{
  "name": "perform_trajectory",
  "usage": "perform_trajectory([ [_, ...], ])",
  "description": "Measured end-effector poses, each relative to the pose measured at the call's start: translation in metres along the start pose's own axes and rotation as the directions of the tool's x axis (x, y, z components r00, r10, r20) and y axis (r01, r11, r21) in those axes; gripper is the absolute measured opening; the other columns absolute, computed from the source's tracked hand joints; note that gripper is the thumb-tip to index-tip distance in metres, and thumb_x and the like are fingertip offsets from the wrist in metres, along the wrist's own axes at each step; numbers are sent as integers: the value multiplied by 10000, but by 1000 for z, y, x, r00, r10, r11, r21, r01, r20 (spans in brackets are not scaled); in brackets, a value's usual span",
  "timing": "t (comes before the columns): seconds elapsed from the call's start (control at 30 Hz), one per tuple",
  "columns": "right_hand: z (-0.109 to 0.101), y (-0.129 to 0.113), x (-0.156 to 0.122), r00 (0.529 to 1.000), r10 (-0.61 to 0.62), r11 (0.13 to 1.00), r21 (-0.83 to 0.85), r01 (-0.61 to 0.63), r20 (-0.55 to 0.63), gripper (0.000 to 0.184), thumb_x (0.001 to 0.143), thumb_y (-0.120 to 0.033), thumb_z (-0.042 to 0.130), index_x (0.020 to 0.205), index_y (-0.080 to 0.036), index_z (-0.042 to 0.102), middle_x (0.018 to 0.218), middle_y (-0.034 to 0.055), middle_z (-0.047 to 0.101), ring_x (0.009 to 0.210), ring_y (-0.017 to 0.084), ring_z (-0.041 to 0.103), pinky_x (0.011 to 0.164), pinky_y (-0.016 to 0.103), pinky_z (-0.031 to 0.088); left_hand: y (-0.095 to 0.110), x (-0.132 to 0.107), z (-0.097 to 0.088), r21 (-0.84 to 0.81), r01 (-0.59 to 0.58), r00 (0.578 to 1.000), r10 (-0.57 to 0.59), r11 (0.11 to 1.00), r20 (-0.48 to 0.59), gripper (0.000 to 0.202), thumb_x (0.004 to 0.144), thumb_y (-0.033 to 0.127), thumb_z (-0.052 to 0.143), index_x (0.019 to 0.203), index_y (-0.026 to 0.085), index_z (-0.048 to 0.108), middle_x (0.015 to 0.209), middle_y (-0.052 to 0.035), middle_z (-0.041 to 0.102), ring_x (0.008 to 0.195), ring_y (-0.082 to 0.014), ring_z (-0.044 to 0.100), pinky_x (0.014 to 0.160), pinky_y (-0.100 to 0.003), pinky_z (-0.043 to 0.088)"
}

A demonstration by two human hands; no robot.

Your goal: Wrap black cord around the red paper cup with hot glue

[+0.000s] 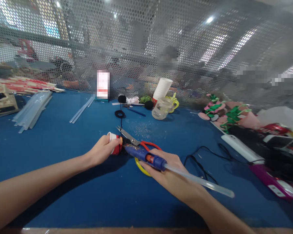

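Head view: blue table (63, 195), mesh wall (136, 48) along far edge.
Left hand (103, 150): fingers closed around red-and-white cup (114, 143), mid-table.
Right hand (169, 174): wrapped around glue gun (146, 157), nozzle at cup; glue stick (200, 182) projecting rearward.
Scissors (134, 140): just behind gun.
Open room: blue surface between forearms, down to near edge.

A blue table (63, 188) fills the lower part. Behind it stands a grey perforated metal screen (136, 39). Through its holes, bright windows (51, 29) and a lamp (209, 19) shine.
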State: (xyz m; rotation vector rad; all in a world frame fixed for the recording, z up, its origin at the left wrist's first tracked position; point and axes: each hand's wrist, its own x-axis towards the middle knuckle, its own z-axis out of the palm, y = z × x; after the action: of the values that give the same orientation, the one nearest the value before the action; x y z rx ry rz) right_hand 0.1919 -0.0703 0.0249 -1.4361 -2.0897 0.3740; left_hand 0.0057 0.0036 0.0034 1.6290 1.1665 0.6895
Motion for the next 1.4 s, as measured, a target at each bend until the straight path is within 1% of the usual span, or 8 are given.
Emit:
perform_trajectory([
  [0.2,-2,1,3,998,68,998,6,-68,2,144,728,-318,487,709,-190,550,597,-16,566,516,103,500,509,203,382,-2,-4,0,124,-69,998,69,990,4,312,744,377,332,519,161,343,495,54,271,462,-68,248,416,-197,204],
  [0.47,0,6,6,996,90,994,54,-90,-6,209,727,-321,493,888,-202,554,750,6,609,637,127,551,564,215,414,3,-10,1,287,-119,993,115,951,32,270,757,303,298,520,176,267,504,55,259,468,-72,241,433,-209,202],
  [0.63,-1,5,8,997,74,996,45,-74,-18,199,721,-313,499,856,-187,573,735,17,617,642,141,563,568,225,428,1,-12,1,314,-175,984,164,933,62,263,763,300,291,530,180,268,498,57,259,467,-75,244,442,-215,208],
  [0.83,-3,5,3,995,95,994,56,-94,-13,217,711,-315,508,880,-197,577,765,11,631,657,146,576,525,207,433,-1,-10,0,326,-172,985,159,930,66,264,770,305,282,539,178,292,500,56,277,469,-76,255,446,-216,215],
  [1.03,-3,4,9,996,89,996,25,-88,-24,177,710,-315,509,789,-174,584,677,13,617,597,139,557,591,242,433,2,-13,1,355,-229,973,213,906,84,233,745,269,316,533,184,271,489,61,276,456,-74,254,448,-220,217],
  [1.13,-3,3,8,994,105,994,43,-105,-3,185,715,-311,503,818,-178,579,682,10,613,589,133,550,562,232,428,3,-12,1,346,-223,975,205,911,89,236,744,263,312,526,183,270,486,61,265,454,-74,247,444,-218,213],
  [1.23,-4,3,5,994,110,992,63,-110,6,189,721,-311,495,846,-190,569,705,7,612,595,130,548,532,216,420,2,-10,0,312,-177,984,165,933,66,257,755,290,295,524,178,286,496,57,269,464,-75,246,438,-214,211],
  [1.4,-4,-1,2,996,91,996,21,-91,11,139,731,-314,478,718,-199,554,614,-14,581,530,112,515,522,215,397,1,-7,0,226,-88,996,85,970,22,285,753,341,311,524,172,309,506,52,275,475,-76,247,430,-207,209],
])
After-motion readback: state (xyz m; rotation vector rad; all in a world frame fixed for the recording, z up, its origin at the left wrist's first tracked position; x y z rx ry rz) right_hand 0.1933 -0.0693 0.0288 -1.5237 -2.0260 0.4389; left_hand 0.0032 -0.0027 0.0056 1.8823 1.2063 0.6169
